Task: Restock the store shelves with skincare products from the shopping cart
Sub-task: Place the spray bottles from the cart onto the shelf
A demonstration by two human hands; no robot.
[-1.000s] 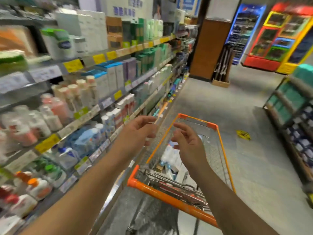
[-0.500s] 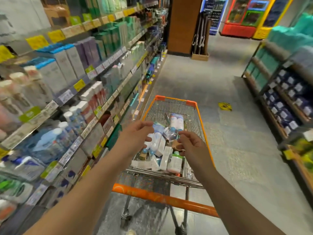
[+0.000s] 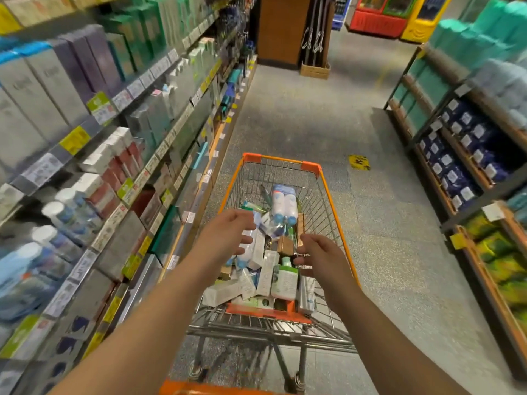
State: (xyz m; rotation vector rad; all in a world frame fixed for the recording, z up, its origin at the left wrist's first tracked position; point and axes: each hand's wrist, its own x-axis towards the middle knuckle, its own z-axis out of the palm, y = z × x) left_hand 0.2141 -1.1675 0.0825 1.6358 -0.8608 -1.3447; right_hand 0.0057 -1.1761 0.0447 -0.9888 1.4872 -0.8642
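Observation:
An orange-rimmed wire shopping cart point(image 3: 328, 192) stands in the aisle ahead of me, filled with several skincare boxes, tubes and bottles; a twin pack of white bottles with blue caps point(image 3: 283, 205) lies at its far end and a white bottle with a green cap point(image 3: 285, 277) nearer me. My left hand point(image 3: 228, 230) hovers over the cart's left side, fingers loosely spread, holding nothing. Over the right side, near the rim, my right hand point(image 3: 319, 253) is also empty with relaxed fingers. The skincare shelves point(image 3: 119, 155) run along my left.
The left shelves carry boxed creams, bottles and yellow and white price tags. Another shelf unit point(image 3: 462, 143) with blue packs and teal packages lines the right side. A yellow floor sticker point(image 3: 359, 162) lies beyond the cart. Drink coolers and a brown pillar stand at the aisle's end.
My view has tipped down from the shelves to the cart. Both hands have come down over the cart's contents and moved a little apart, still empty.

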